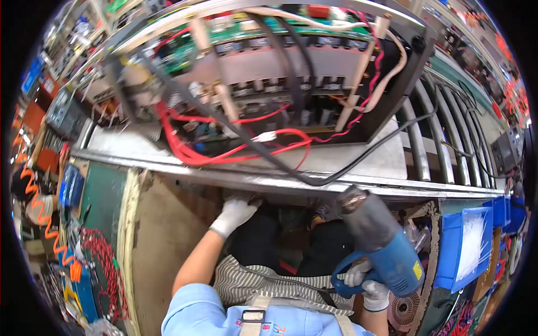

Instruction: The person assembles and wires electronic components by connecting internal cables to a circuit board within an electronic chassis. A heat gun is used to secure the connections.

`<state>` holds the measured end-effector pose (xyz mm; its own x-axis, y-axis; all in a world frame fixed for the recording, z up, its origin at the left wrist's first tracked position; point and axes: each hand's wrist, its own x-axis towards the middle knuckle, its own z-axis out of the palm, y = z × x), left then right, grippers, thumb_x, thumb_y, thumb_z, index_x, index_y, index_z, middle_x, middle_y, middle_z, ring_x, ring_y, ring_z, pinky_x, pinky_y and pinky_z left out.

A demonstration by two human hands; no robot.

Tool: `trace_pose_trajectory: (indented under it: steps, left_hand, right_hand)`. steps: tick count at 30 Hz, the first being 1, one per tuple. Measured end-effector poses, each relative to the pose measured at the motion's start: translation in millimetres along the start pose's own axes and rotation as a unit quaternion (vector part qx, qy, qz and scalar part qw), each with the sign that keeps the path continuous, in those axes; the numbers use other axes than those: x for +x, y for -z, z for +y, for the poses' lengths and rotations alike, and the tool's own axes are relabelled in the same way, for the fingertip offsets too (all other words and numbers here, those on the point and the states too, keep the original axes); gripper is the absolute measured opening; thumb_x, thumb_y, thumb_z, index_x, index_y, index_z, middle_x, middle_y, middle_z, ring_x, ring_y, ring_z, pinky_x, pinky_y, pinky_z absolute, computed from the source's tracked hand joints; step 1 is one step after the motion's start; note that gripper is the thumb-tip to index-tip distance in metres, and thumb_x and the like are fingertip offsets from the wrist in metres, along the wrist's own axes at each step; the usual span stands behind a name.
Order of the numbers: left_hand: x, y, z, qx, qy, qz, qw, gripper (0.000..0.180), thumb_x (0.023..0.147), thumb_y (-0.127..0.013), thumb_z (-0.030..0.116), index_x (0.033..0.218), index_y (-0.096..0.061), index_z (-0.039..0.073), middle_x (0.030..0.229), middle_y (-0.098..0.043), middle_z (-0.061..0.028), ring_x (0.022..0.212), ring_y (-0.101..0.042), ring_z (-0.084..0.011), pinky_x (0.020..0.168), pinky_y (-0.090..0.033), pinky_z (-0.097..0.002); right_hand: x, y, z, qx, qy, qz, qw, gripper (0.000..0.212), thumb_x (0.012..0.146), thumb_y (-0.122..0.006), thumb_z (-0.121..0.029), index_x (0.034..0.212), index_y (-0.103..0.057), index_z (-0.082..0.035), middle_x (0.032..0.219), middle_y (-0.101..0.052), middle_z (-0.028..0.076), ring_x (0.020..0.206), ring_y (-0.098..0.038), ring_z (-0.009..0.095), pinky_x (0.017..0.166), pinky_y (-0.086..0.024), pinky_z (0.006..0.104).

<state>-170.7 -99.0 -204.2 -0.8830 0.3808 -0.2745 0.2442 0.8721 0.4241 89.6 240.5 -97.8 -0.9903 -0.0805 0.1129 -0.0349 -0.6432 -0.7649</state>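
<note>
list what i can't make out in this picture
In the head view:
- Heat gun: its nozzle is blurred.
- Heat gun's grip: mostly covered by the right hand.
- Whatever the left hand may touch: lost in blur and shadow below the bench edge.
- Back of the open machine: hidden by its own boards and wires.

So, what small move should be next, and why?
Probably the white-gloved left hand should move the black cable aside: its sagging loop appears near the dark nozzle of the blue pistol-shaped heat gun in the white-gloved right hand.
</note>
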Motion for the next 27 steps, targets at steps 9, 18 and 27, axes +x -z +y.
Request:
trace_pose_trajectory:
  steps: [9, 18, 27]
  left_hand:
    - [-182, 236, -56, 0.150, -0.059, 0.506, 0.848, 0.030, 0.089, -0.067, 0.010, 0.118, -0.065, 0.002, 0.116, -0.068, -0.0175, 0.108, -0.064, -0.0348, 0.097, -0.049, -0.0420]
    - [-127, 223, -130, 0.192, 0.095, 0.377, 0.901, 0.054, 0.097, -0.056, 0.042, 0.139, -0.054, 0.009, 0.146, -0.050, -0.0162, 0.135, -0.046, -0.0354, 0.113, -0.035, -0.0446]
    - [-115, 233, -107, 0.152, 0.091, 0.391, 0.903, 0.050, 0.096, -0.057, 0.042, 0.133, -0.060, 0.008, 0.141, -0.054, -0.0158, 0.130, -0.051, -0.0336, 0.111, -0.037, -0.0436]
  right_hand:
    - [134, -76, 50, -0.732, 0.054, -0.070, 0.676, 0.041, 0.092, -0.067, -0.024, 0.124, -0.054, -0.004, 0.108, -0.060, 0.011, 0.100, -0.060, 0.026, 0.089, -0.049, 0.0397]
    - [121, -65, 28, -0.952, 0.251, -0.170, 0.050, 0.042, 0.099, -0.062, -0.026, 0.135, -0.050, -0.008, 0.131, -0.054, 0.007, 0.122, -0.054, 0.023, 0.105, -0.044, 0.0374]
    - [176, -89, 40, -0.690, 0.266, -0.183, -0.648, 0.050, 0.093, -0.069, -0.031, 0.131, -0.052, -0.004, 0.122, -0.061, 0.012, 0.107, -0.065, 0.027, 0.091, -0.054, 0.0363]
